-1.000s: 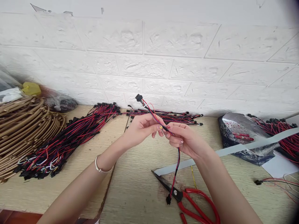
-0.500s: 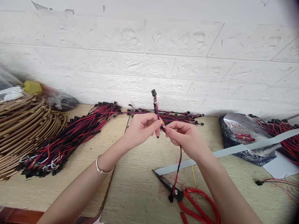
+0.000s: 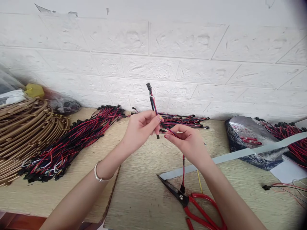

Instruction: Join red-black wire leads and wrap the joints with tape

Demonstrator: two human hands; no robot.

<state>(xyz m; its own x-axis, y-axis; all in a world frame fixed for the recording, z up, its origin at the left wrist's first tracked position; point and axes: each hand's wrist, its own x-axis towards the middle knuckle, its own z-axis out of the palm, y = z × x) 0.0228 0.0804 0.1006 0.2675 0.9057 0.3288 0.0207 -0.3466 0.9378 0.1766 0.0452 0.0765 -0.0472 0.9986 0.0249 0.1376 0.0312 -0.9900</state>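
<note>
Above the middle of the table, my left hand [image 3: 144,126] pinches a red, blue and black cable [image 3: 153,101], whose black connector [image 3: 149,86] points up toward the wall. Close beside it, my right hand [image 3: 187,140] holds the same cable between thumb and fingers. The cable's lower part hangs below my right hand and ends in a second black connector over the scissors [image 3: 181,197], which have red handles. A dark tube end sticks out beneath my left fingers.
Bundled cables [image 3: 79,135] lie at left beside coiled brown rings [image 3: 26,137]. More cables [image 3: 187,121] rest along the wall. A pale strip [image 3: 230,157] crosses toward a patterned bag [image 3: 251,159] at right, near another cable pile [image 3: 297,143].
My left hand has moved slightly left and up with the cable's upper end, which now tilts left. The gap between my hands has widened, and the hanging connector has risen.
</note>
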